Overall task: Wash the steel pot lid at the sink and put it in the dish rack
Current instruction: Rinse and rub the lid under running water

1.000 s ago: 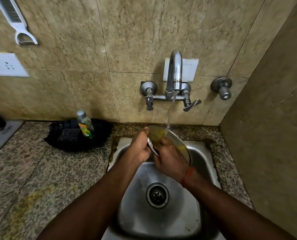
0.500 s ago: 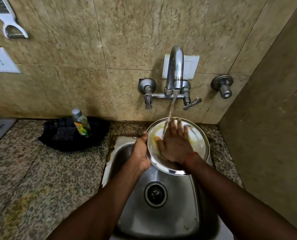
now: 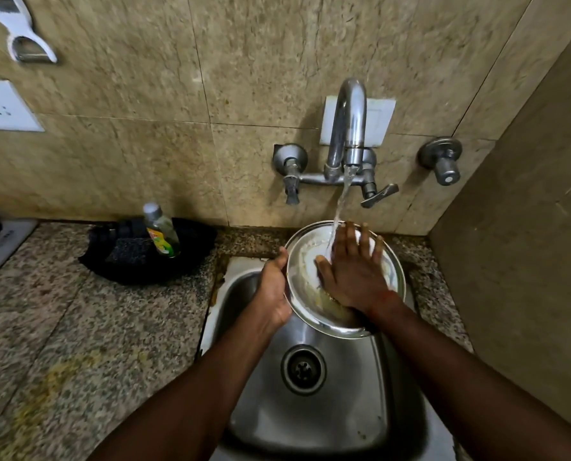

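The round steel pot lid is held tilted over the back of the steel sink, its inner face toward me, with yellowish residue on it. My left hand grips the lid's left rim. My right hand lies flat on the inner face, fingers spread. Water runs from the tap onto the lid beside my right fingers. No dish rack is in view.
A black tray with a scrub pad and a dish soap bottle sits on the granite counter left of the sink. A side wall stands close on the right. A yellow stain marks the counter near me.
A second ago the lid was edge-on with my hands bunched at its lower left. It has since turned to face me under the stream, and my right hand has spread flat across it.
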